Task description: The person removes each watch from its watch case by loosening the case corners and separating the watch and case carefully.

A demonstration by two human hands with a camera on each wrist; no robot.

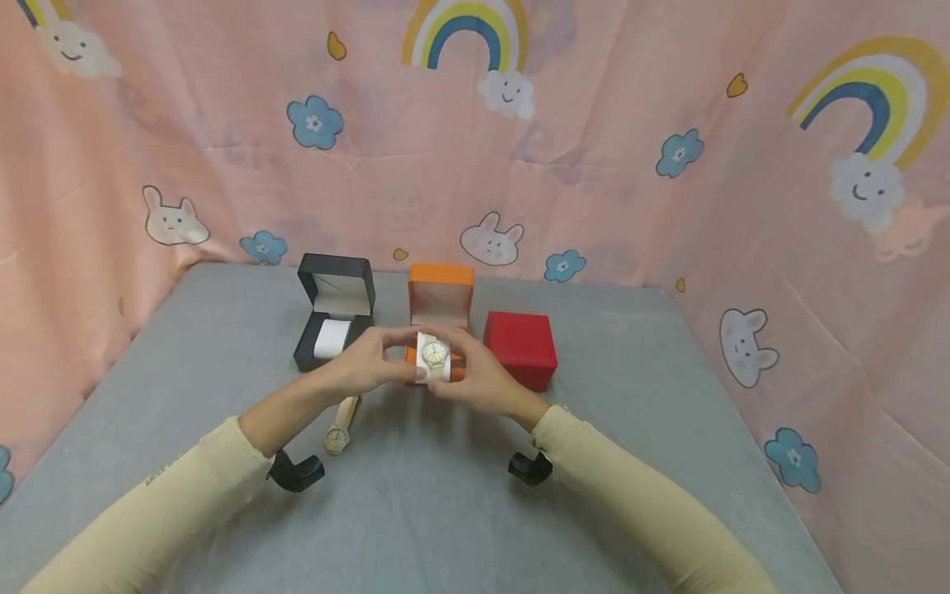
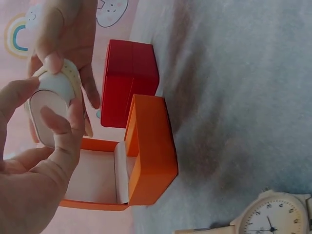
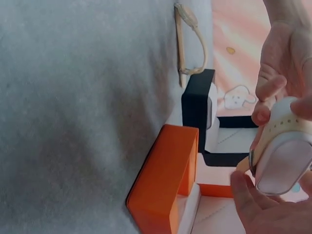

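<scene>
A white watch cushion (image 2: 48, 116) is held up between both hands over the open orange watch box (image 1: 441, 276). Around the cushion runs the cream strap (image 3: 280, 130) of a wristwatch (image 1: 435, 354), its round dial facing the head camera. My left hand (image 1: 365, 363) grips the cushion from the left with thumb and fingers. From the other side, my right hand (image 1: 484, 376) pinches the cushion and strap. Part of the orange box's base is hidden behind the hands in the head view.
Left of the orange box stands an open black watch box (image 1: 337, 268) with a white cushion (image 1: 331, 338) in it. A closed red box (image 1: 519, 342) sits to the right. Another cream-strapped watch (image 1: 337, 438) lies on the grey table (image 1: 416, 528) near my left forearm.
</scene>
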